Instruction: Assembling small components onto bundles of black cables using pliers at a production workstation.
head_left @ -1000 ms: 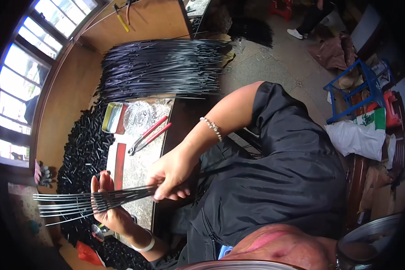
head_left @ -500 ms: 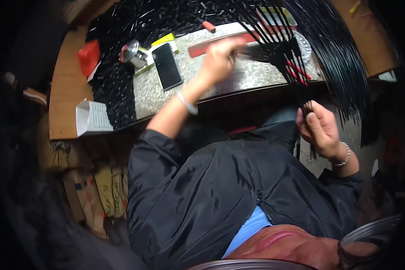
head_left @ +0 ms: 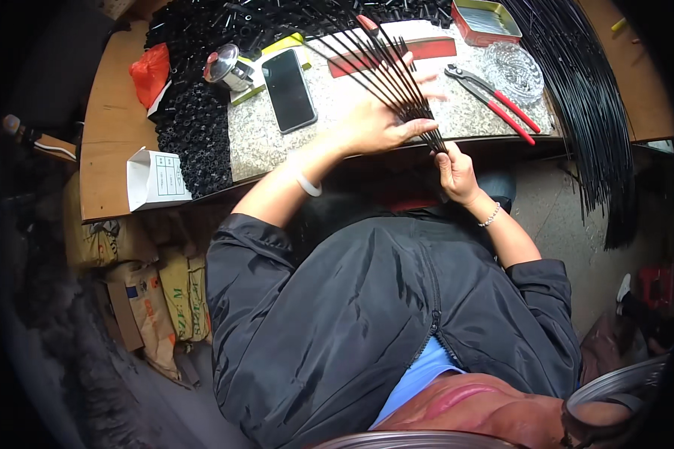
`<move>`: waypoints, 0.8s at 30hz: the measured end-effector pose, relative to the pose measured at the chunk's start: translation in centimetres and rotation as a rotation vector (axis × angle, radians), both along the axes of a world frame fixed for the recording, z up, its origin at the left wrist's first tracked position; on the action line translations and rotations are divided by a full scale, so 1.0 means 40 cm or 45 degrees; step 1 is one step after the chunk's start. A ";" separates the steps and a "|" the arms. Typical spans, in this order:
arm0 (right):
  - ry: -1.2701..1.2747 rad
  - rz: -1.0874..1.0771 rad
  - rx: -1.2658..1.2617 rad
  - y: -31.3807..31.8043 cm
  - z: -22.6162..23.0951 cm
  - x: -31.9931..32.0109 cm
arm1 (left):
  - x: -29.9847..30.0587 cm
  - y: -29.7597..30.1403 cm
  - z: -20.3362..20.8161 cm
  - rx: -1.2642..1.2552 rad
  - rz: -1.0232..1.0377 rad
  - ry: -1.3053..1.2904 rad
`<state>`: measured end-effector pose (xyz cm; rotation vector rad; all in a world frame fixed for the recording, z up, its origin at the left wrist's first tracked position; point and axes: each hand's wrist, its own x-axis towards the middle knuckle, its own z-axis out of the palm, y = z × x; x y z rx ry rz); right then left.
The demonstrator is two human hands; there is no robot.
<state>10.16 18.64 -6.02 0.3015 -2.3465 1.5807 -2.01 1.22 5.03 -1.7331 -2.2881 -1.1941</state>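
A fanned bundle of thin black rods [head_left: 408, 97] points away from me above the table's near edge. My right hand [head_left: 457, 173] is closed around the near end of the bundle. Behind the rods my left hand [head_left: 382, 123] has its fingers stretched out and spread, slightly blurred. Its thumb lies across the front of the bundle, close to my right hand. To the right on the speckled work surface [head_left: 262, 153] rest cutting pliers [head_left: 498, 105] with red handles.
A phone [head_left: 288, 91], metal canister [head_left: 229, 69], red bag [head_left: 151, 73] and white box [head_left: 157, 178] stand left. Small black parts [head_left: 195, 142] cover the table's left and back. At right are a glass dish [head_left: 513, 73], red tin [head_left: 487, 26] and hanging black strands [head_left: 584, 112].
My right hand has moved left and slightly up with the rods, uncovering the pliers. My left hand has shifted right and down, from a closed grip to spread fingers behind the bundle.
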 end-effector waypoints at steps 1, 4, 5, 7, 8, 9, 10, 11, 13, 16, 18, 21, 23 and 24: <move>0.053 0.010 0.046 -0.003 0.000 -0.001 | 0.004 0.008 -0.017 0.125 -0.060 -0.049; -0.016 -0.019 0.397 0.004 -0.012 0.014 | 0.030 0.018 -0.054 0.069 -0.105 -0.013; 0.070 -0.059 0.680 0.003 -0.011 0.018 | 0.039 0.018 -0.065 -0.002 -0.114 0.048; -0.083 -0.058 0.777 0.038 -0.002 0.038 | 0.040 0.012 -0.097 -0.188 -0.155 0.258; -0.150 0.083 0.771 0.079 -0.010 0.049 | 0.044 0.010 -0.108 -0.241 -0.168 0.241; -0.217 0.224 0.762 0.104 -0.016 0.056 | 0.048 0.008 -0.119 -0.294 -0.181 0.224; -0.432 0.363 0.681 0.118 0.030 0.048 | 0.045 0.004 -0.151 -0.334 -0.168 0.238; -0.649 0.495 0.595 0.139 0.104 0.036 | 0.051 0.002 -0.139 -0.330 -0.167 0.232; -0.666 0.393 0.500 0.156 0.216 0.011 | 0.070 0.001 -0.094 -0.528 0.054 0.445; -0.350 0.183 0.540 0.205 0.300 -0.072 | 0.073 -0.002 -0.118 -0.554 0.099 0.436; -0.127 -0.024 0.674 0.253 0.324 -0.155 | 0.074 0.000 -0.114 -0.569 0.119 0.456; 0.125 -0.236 0.906 0.341 0.317 -0.298 | 0.072 0.010 -0.110 -0.529 0.071 0.420; 0.114 -0.251 0.947 0.326 0.322 -0.357 | 0.071 0.012 -0.110 -0.568 0.136 0.601; 0.099 -0.276 0.985 0.314 0.323 -0.375 | 0.071 0.014 -0.124 -0.508 0.128 0.579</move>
